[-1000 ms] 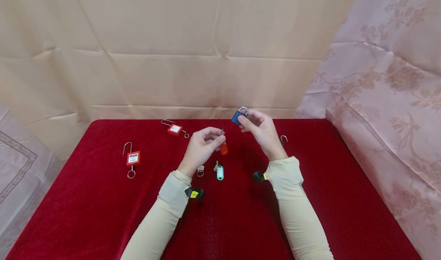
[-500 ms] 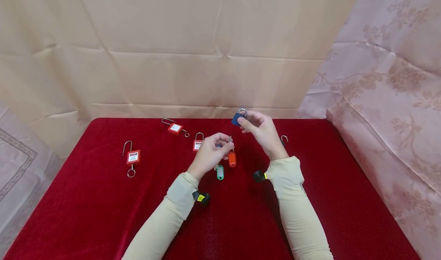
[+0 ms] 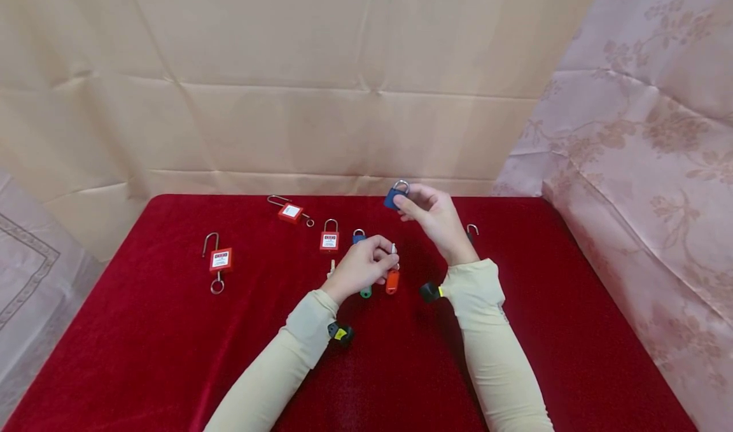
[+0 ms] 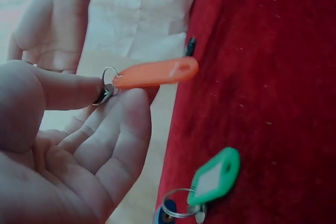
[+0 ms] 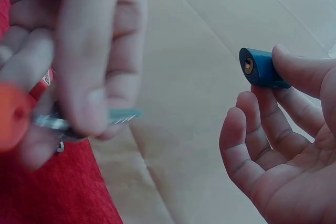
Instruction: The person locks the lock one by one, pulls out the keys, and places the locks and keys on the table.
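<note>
My right hand (image 3: 433, 217) holds a blue padlock (image 3: 392, 198) up at the far edge of the table, gripped between thumb and fingers. Its shackle points up, and the brass keyhole (image 5: 249, 65) shows in the right wrist view. Lower and to the left, my left hand (image 3: 362, 268) pinches a key (image 5: 125, 116) by its head. From the key's ring hangs an orange tag (image 3: 392, 282). The key's blade points toward the padlock's side, with a gap between them. Beneath the left hand, a green tag (image 4: 212, 179) on a ring is partly hidden.
Red padlocks (image 3: 221, 260) with raised shackles lie on the left and middle of the red cloth (image 3: 132, 330). Another blue padlock (image 3: 358, 235) lies just beyond my left hand. A dark padlock (image 3: 471, 231) is partly hidden behind the right wrist. A key (image 3: 332, 266) lies beside the left wrist.
My left hand has moved right and nearer to me with the key and orange tag, uncovering a red and a blue padlock. The right hand with its padlock has stayed nearly still.
</note>
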Demonstrator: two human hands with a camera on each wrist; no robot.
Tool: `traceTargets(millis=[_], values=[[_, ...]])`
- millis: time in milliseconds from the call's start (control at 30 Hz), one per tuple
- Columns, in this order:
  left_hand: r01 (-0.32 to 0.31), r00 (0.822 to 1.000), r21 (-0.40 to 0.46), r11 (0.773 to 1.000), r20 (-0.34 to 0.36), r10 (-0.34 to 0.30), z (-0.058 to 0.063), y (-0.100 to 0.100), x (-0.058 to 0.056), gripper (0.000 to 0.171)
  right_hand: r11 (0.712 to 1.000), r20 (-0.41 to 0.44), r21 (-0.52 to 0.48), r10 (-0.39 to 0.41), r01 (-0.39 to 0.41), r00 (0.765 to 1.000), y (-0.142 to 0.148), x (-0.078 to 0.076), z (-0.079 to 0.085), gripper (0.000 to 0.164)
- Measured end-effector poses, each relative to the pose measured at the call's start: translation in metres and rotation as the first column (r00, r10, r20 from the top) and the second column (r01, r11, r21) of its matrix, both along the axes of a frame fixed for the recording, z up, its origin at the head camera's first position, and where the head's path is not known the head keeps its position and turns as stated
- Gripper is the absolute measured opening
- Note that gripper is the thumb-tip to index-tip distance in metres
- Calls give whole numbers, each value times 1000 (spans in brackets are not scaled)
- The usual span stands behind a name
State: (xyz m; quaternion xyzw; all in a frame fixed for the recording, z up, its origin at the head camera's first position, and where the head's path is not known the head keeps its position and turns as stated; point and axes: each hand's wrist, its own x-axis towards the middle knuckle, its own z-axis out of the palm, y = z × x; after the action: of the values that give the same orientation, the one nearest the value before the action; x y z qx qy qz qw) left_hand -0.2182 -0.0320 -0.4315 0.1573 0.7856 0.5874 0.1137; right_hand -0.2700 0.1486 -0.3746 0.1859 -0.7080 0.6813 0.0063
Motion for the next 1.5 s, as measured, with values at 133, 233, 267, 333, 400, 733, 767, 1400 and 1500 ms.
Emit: traceTargets(millis=[133, 233, 267, 333, 400, 733, 767, 1400, 1500], values=[[5, 1000, -72, 997, -1, -5, -4, 0, 0, 15, 1000, 5, 18, 3, -3, 1000, 0, 0, 0, 31], [-1, 1000, -121, 993, 5, 2, -7, 1, 1, 17, 1000, 9, 25, 4, -4, 1000, 0, 0, 0, 31], [-2, 1000, -133, 991, 5, 3, -7, 1, 1, 18, 1000, 10, 27, 5, -5, 1000, -1, 0, -1, 31], [-6, 1000, -157, 988, -10, 4, -9, 1, 0, 17, 1000, 12, 27, 7, -8, 1000, -1, -1, -1, 31], [-12, 999, -186, 982, -35, 6, -11, 0, 0, 16, 1000, 12, 27, 12, -12, 1000, -1, -1, -2, 30], [-84, 974, -339, 937, -227, 5, -17, -2, -4, 5, 999, 15, 44, 22, -22, 1000, -1, -1, -2, 29], [-94, 969, -349, 932, -246, 6, -17, -2, -4, 5, 999, 16, 44, 21, -22, 1000, -1, -1, -2, 29], [-183, 945, -377, 908, -323, 56, -17, -4, -5, 10, 995, 6, 88, 47, -47, 999, 0, 2, -1, 29], [-193, 947, -370, 909, -313, 74, -17, -6, -5, 12, 994, 7, 95, 48, -48, 999, 0, 1, -1, 30]])
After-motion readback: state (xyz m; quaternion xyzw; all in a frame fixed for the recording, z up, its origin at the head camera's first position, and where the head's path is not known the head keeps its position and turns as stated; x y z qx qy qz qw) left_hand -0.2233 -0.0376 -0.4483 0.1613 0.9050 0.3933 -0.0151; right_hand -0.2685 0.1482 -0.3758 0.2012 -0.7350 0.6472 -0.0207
